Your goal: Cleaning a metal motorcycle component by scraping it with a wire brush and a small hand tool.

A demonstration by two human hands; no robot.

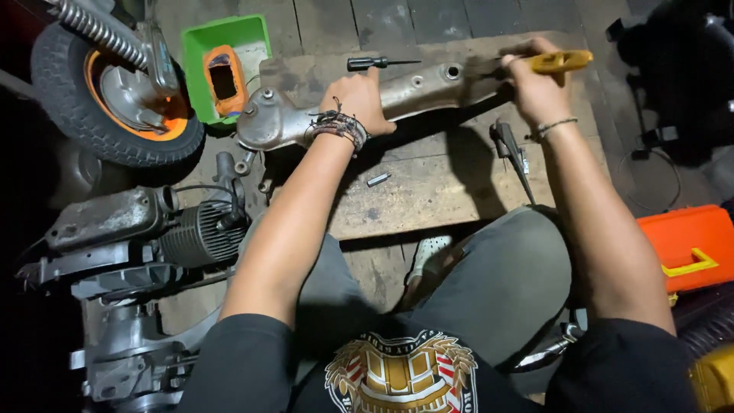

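Note:
A long grey metal engine part (424, 84) lies across a wooden board (428, 191). My left hand (359, 99) presses down on its middle, fingers spread over the metal; cord bracelets wrap that wrist. My right hand (531, 80) grips a yellow-handled tool (562, 60) against the part's right end; the tip is hidden by the hand. A black-handled screwdriver (378, 63) lies just beyond the left hand's fingers.
A green tray (202, 46) holding an orange piece sits at the back left beside a small wheel (92, 99). A finned engine block (153, 229) is at my left. Pliers (511, 149) and a small bit (378, 180) rest on the board. An orange toolbox (688, 245) stands right.

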